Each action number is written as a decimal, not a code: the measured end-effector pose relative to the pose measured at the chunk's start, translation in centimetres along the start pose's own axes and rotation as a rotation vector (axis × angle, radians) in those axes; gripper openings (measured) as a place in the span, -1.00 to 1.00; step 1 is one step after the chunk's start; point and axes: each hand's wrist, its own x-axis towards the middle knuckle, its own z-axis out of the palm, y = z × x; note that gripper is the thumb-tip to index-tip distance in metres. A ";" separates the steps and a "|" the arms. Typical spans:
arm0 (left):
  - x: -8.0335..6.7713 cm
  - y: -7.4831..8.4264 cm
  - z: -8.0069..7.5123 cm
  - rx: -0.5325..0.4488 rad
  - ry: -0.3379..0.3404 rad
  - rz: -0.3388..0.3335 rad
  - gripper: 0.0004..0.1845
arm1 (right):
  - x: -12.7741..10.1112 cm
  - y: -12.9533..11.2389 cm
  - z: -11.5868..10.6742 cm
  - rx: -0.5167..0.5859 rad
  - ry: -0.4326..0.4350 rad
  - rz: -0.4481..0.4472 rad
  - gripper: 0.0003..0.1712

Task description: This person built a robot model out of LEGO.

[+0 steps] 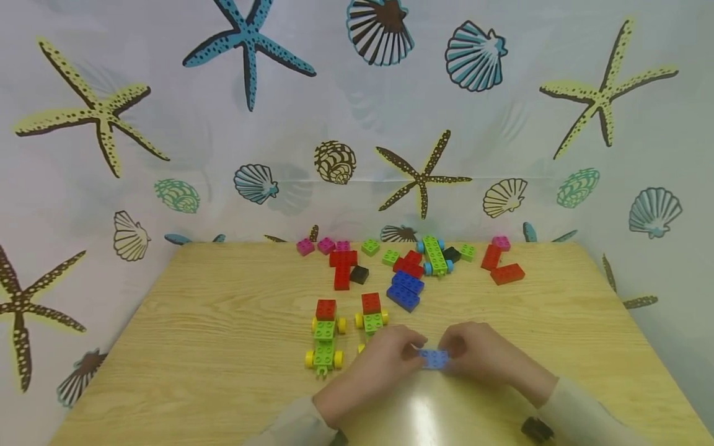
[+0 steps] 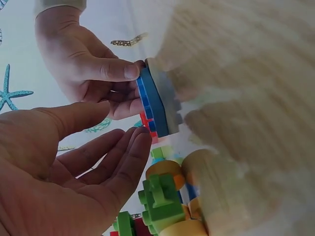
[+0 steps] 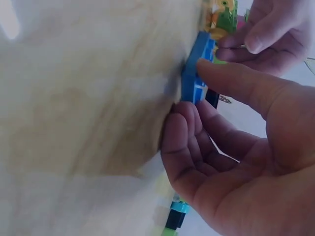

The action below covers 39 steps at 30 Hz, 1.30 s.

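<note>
In the head view a blue toy brick (image 1: 434, 359) with studs on top is low over the front middle of the table, between both hands. My right hand (image 1: 482, 353) pinches its right end between thumb and fingers. The left hand (image 1: 390, 350) is at the brick's left end; in the left wrist view its thumb and fingers stand apart, beside the blue brick (image 2: 157, 105) without gripping it. Left of the hands are two green toy cars with yellow wheels and red bricks on top: one car (image 1: 325, 341) in full view, the other car (image 1: 372, 321) partly hidden behind my left hand.
Farther back on the wooden table (image 1: 212, 322) lie blue bricks (image 1: 404, 297), red bricks (image 1: 342, 275), a black brick (image 1: 359, 274) and several pink and green bricks. A green car base (image 1: 434, 255) with blue wheels is among them. A patterned curtain (image 1: 346, 111) rises behind.
</note>
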 end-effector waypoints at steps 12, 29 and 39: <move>-0.2 -0.8 -1.0 0.064 0.065 -0.002 -0.61 | 1.7 -0.5 -0.9 0.005 -0.028 -0.014 -0.81; 1.3 -0.2 -2.0 0.141 -0.021 -0.045 -0.65 | 2.5 -0.2 -1.5 0.124 -0.073 0.067 -0.82; 1.6 -0.2 -1.5 0.216 -0.037 -0.050 -0.71 | 2.4 -0.2 -1.0 0.110 -0.058 0.062 -0.85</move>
